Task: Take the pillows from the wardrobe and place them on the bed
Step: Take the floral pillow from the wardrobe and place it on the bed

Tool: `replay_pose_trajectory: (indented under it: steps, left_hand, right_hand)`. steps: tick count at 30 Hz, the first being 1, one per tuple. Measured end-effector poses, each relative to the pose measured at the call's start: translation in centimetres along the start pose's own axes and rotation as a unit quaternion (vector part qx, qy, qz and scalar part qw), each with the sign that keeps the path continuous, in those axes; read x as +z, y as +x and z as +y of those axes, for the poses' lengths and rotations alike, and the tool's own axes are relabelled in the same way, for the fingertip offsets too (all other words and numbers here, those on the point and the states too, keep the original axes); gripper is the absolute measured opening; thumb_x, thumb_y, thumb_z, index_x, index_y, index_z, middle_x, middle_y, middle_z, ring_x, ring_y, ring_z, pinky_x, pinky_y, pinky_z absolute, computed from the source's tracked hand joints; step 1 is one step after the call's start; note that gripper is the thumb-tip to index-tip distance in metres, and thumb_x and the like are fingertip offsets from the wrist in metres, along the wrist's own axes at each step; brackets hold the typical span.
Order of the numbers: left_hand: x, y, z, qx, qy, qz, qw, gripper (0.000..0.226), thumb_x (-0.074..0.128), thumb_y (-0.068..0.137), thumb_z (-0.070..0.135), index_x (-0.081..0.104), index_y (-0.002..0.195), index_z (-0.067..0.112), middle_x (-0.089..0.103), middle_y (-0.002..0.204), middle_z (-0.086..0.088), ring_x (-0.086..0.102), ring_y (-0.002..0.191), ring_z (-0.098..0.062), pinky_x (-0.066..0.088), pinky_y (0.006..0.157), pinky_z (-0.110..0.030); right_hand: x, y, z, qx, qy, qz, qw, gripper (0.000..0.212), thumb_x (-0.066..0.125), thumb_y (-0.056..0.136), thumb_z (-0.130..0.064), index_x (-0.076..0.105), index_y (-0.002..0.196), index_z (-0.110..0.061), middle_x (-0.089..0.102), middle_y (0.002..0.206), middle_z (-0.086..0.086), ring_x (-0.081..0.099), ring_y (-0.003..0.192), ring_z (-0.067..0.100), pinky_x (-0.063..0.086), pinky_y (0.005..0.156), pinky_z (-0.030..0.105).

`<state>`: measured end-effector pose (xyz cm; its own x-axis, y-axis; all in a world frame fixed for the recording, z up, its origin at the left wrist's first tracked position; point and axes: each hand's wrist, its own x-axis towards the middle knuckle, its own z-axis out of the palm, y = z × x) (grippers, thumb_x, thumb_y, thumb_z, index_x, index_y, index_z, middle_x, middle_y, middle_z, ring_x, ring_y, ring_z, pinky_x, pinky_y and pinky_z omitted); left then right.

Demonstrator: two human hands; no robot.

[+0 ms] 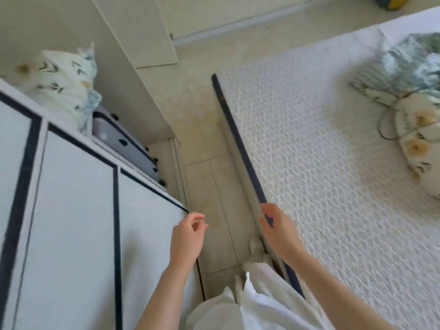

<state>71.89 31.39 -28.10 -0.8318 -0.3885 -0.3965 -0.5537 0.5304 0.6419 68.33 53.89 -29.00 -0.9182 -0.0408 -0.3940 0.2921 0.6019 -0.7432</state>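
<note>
Head view, looking down a narrow strip of tiled floor [207, 148] between furniture at left and the bed [321, 163] at right. Frame is motion-blurred.

Left hand [187, 236]: empty, fingers loosely curled, thumb and forefinger close but nothing between them. It is raised over the floor, just beside the near right corner of the white cabinet [71, 222] with dark trim lines. Grip holds nothing.

Right hand [277, 229]: empty, fingers slightly curled and apart, palm turned inward. It is seen over the dark edge band [238, 139] of the mattress; cannot tell whether it touches the band. Grip holds nothing.

Pillow in wardrobe [64, 84]: white with dark leaf print and pale blue frill, upright in the open wardrobe recess at far left, behind the cabinet. A grey suitcase [123, 144] lies just to its right, touching or nearly so. The open wardrobe door [142, 32] stands at far centre.

Pillows on bed [409, 96]: a heap of leaf and flower print with a blue-green patterned part on top, at the right edge of the white textured mattress cover, well apart from both hands. Count in the heap unclear from blur.

Light trousers [262, 301] show at near centre, between the forearms.
</note>
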Motion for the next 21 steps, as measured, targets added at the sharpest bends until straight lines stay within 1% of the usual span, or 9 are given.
replay_pose_trajectory:
  steps: [3,4,6,9,11,15,16,19,21]
  left_hand:
    - [-1.8,2.5,1.0,-0.012,-0.007,0.041,0.999,0.02,0.054,0.095,0.018,0.068,0.107,0.024,0.074,0.093,0.008,0.062,0.073,-0.002,0.04,0.057,-0.013]
    - [-2.3,3.5,1.4,-0.017,-0.011,0.054,0.998,0.02,0.054,0.096,0.018,0.068,0.108,0.024,0.074,0.095,0.008,0.063,0.077,-0.001,0.04,0.058,-0.011]
    - [-3.3,5.7,2.6,-0.03,-0.02,0.084,0.996,0.02,0.056,0.096,0.017,0.067,0.111,0.023,0.071,0.096,0.008,0.062,0.078,0.002,0.04,0.058,-0.01]
    - [-4.8,9.2,4.8,-0.052,-0.036,0.128,0.99,0.02,0.058,0.097,0.018,0.067,0.114,0.023,0.066,0.094,0.009,0.058,0.076,0.006,0.039,0.058,-0.008]
    - [-5.8,11.5,6.2,-0.062,-0.053,0.15,0.985,0.021,0.058,0.097,0.019,0.066,0.116,0.023,0.067,0.096,0.009,0.059,0.077,0.006,0.039,0.059,-0.006]
    - [-7.9,16.4,9.1,-0.066,-0.081,0.214,0.971,0.023,0.059,0.097,0.018,0.066,0.119,0.019,0.07,0.101,0.004,0.06,0.085,0.001,0.04,0.066,-0.007]
    - [-8.6,17.8,9.7,-0.07,-0.085,0.233,0.966,0.024,0.058,0.097,0.017,0.065,0.12,0.018,0.07,0.102,0.003,0.061,0.086,-0.001,0.04,0.067,-0.008]
    - [-10.4,20.5,11.1,-0.075,-0.084,0.267,0.957,0.027,0.058,0.097,0.014,0.062,0.123,0.018,0.068,0.104,0.004,0.061,0.089,-0.007,0.042,0.068,-0.012]
    - [-11.9,22.3,11.4,-0.085,-0.092,0.291,0.949,0.028,0.058,0.096,0.014,0.061,0.124,0.019,0.067,0.104,0.003,0.059,0.086,-0.004,0.042,0.067,-0.012]
  right_hand:
    - [0.6,4.3,-3.3,-0.038,-0.01,-0.031,0.999,0.036,0.052,0.096,-0.019,0.052,0.132,-0.015,0.059,0.127,-0.001,0.057,0.106,0.016,0.04,0.085,0.024]
    - [0.7,5.9,-4.4,-0.051,-0.012,-0.043,0.998,0.035,0.052,0.096,-0.019,0.053,0.131,-0.015,0.059,0.126,-0.001,0.056,0.103,0.013,0.039,0.084,0.022]
    - [0.9,9.0,-6.4,-0.078,-0.022,-0.071,0.994,0.034,0.053,0.096,-0.019,0.053,0.13,-0.016,0.059,0.124,-0.003,0.052,0.1,0.008,0.039,0.079,0.019]
    - [0.6,14.2,-9.7,-0.116,-0.046,-0.118,0.985,0.034,0.053,0.096,-0.022,0.053,0.13,-0.02,0.059,0.123,-0.006,0.052,0.098,0.005,0.037,0.069,0.009]
    - [0.3,17.6,-12.4,-0.142,-0.063,-0.149,0.977,0.032,0.053,0.096,-0.024,0.052,0.128,-0.022,0.057,0.122,-0.009,0.055,0.095,0.003,0.038,0.067,0.007]
    - [0.3,24.2,-18.4,-0.217,-0.094,-0.179,0.955,0.033,0.054,0.095,-0.024,0.053,0.128,-0.021,0.058,0.12,-0.01,0.056,0.09,0.005,0.039,0.07,0.008]
    - [0.7,25.9,-20.0,-0.24,-0.103,-0.187,0.947,0.033,0.054,0.095,-0.024,0.053,0.128,-0.02,0.058,0.121,-0.009,0.056,0.091,0.006,0.04,0.072,0.01]
    - [1.7,29.1,-24.3,-0.287,-0.109,-0.207,0.929,0.033,0.054,0.096,-0.023,0.054,0.128,-0.017,0.06,0.12,-0.005,0.055,0.105,0.008,0.04,0.084,0.018]
    - [2.9,31.1,-27.2,-0.315,-0.119,-0.224,0.914,0.033,0.054,0.096,-0.024,0.053,0.128,-0.017,0.061,0.121,-0.004,0.054,0.101,0.006,0.039,0.083,0.019]
